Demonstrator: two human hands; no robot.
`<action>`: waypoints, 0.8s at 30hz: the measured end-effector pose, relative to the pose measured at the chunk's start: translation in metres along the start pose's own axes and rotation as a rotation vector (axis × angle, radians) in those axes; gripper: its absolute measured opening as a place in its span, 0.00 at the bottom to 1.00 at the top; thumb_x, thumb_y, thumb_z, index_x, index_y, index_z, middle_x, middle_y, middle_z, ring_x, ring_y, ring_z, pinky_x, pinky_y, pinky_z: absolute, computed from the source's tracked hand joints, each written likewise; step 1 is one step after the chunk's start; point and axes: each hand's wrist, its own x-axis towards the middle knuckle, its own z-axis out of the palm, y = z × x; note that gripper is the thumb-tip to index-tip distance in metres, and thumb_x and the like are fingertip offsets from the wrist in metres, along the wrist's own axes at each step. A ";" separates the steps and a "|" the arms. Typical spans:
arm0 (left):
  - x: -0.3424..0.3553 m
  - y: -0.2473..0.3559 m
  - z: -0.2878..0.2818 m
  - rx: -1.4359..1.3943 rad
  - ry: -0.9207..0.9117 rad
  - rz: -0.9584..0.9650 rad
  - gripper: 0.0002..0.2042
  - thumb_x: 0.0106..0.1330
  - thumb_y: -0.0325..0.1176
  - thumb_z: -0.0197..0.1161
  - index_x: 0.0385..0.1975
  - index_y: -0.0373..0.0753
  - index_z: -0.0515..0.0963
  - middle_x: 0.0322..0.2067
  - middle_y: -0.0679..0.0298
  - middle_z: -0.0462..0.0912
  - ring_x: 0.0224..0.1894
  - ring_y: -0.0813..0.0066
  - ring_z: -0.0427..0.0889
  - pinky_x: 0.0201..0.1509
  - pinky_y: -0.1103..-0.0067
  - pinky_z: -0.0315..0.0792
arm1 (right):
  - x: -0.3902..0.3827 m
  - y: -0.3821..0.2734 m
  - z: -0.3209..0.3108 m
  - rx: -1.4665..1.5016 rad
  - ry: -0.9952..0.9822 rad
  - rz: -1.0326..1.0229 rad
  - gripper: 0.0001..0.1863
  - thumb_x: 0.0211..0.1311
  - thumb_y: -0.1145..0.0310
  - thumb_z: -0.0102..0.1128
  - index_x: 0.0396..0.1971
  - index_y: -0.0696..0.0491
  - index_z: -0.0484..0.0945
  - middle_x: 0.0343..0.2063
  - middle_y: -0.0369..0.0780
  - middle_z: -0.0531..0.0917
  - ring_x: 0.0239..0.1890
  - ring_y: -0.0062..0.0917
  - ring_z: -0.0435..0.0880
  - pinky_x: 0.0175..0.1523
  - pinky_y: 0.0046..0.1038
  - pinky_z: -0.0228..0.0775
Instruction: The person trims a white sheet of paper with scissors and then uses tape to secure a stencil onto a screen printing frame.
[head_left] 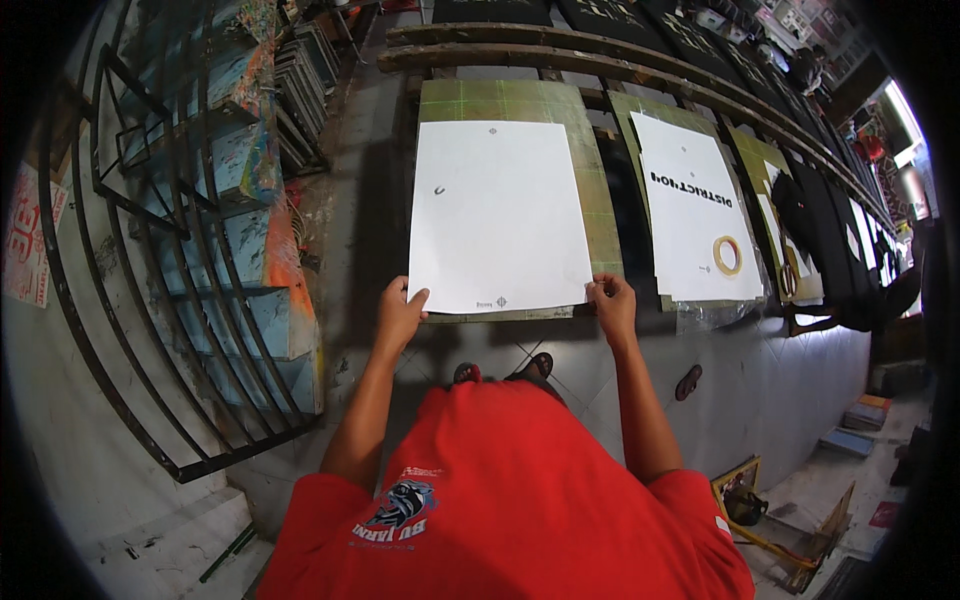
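A large white paper sheet (500,215) with small printed marks lies over a green gridded board (595,170). My left hand (402,312) pinches its near left corner between thumb and fingers. At the near right corner, my right hand (612,302) grips the paper with bent fingers. To the right, a second board carries a stack of printed sheets (690,240) with bold black lettering. On that stack rests a roll of yellowish tape (727,256). Scissors (789,272) lie farther right, on the third board.
Long wooden rails (560,58) run behind the boards. On the left stand a black metal rack (130,370) and paint-stained blue shelves (235,230). Several framed screens (305,95) lean beyond them. A loose sandal (688,382) lies on the tiled floor, with a yellow frame (760,530) at the lower right.
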 end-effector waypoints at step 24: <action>0.004 0.016 0.021 0.256 -0.134 0.066 0.21 0.57 0.31 0.67 0.46 0.26 0.71 0.22 0.58 0.82 0.19 0.78 0.78 0.21 0.80 0.67 | 0.024 0.006 -0.034 -0.253 0.072 -0.049 0.10 0.57 0.74 0.62 0.38 0.61 0.78 0.27 0.37 0.83 0.28 0.16 0.79 0.34 0.20 0.71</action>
